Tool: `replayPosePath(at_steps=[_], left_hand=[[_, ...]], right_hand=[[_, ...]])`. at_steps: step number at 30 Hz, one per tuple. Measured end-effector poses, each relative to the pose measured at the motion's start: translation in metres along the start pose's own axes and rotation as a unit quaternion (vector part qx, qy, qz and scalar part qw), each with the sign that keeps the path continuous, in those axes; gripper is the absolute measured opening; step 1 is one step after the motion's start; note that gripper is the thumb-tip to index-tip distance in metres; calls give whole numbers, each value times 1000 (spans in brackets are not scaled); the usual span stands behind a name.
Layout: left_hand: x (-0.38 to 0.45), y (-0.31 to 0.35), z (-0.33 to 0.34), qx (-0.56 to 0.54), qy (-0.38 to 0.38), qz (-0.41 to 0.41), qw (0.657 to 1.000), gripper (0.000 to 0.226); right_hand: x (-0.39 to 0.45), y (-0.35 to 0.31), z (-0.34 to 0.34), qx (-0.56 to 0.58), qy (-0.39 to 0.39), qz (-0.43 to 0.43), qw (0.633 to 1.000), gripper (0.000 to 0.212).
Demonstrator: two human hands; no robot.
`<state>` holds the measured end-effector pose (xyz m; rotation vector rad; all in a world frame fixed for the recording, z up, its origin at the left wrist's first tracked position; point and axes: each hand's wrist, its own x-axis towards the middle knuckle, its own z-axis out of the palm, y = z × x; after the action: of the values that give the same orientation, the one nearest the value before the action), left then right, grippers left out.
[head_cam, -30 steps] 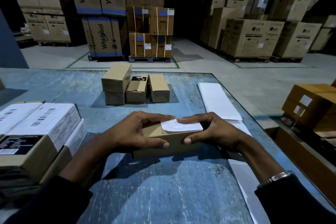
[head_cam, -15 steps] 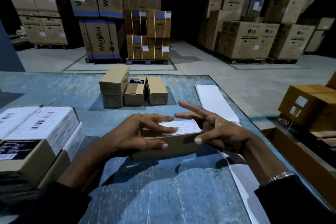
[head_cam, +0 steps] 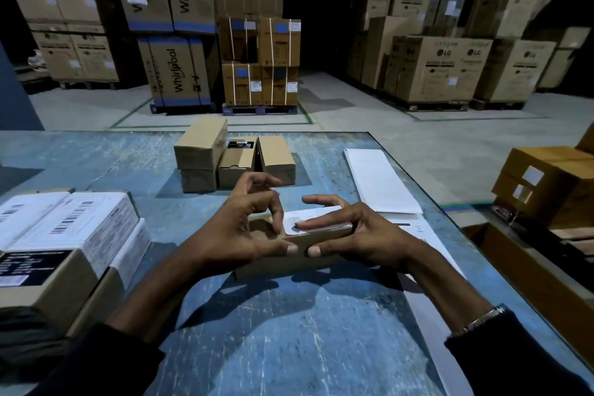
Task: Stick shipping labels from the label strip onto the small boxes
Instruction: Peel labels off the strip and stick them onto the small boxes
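A small brown box (head_cam: 273,268) lies on the blue table (head_cam: 289,347) in front of me, with a white shipping label (head_cam: 316,215) on its top. My left hand (head_cam: 238,231) has its thumb on the box's front face and a curled finger on the top at the label's left edge. The other left fingers are raised. My right hand (head_cam: 363,231) lays a straight finger flat on the label, thumb against the front face. The white label strip (head_cam: 379,183) runs along the table's right side and under my right forearm.
Three plain small boxes (head_cam: 239,161) stand at the table's far middle. Labelled boxes (head_cam: 64,235) are stacked at the near left. Beyond the table's right edge sit brown cartons (head_cam: 546,183) and an open carton (head_cam: 514,270). Pallets of big cartons (head_cam: 260,64) fill the floor behind.
My right hand came back down onto the label after lifting its fingers. My left fingers drew back from lying flat on the label to a curled pose at its left edge.
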<state>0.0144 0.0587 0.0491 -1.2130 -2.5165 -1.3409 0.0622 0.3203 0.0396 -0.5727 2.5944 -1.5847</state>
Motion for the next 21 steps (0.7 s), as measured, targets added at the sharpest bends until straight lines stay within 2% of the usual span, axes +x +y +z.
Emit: replayPosePath(at_steps=[2,4,7,9,11,12,16,19,21], left_hand=[[3,1,-2,-61,22,-41,997,45],[5,4,2,-122,44,-80,988,43],[7,8,9,-29,37,-101,994,40],[7,9,8,5,9,-103,995,38],[7,10,5,-11,-6,-122,992,39],[7,11,5,-18,-12,-127,992,40],[7,12,-1,-47,-38,-102,993,37],[4,3,-10,-69,-76,-80,991,57],[4,1,-13,-113,-84,-95,986,63]], right_hand=[[-1,0,2,40,-2,13,999,44],[-1,0,3,83,2,27,996,39],[-1,4,-3,134,-21,26,990,30],[-2,4,-9,210,-35,35,977,37],[-2,-1,-11,296,1,41,954,42],[-1,-3,-9,303,30,42,952,44],[3,-14,14,159,78,86,980,43],[2,-19,29,90,116,75,986,38],[2,-19,33,70,144,76,984,39]])
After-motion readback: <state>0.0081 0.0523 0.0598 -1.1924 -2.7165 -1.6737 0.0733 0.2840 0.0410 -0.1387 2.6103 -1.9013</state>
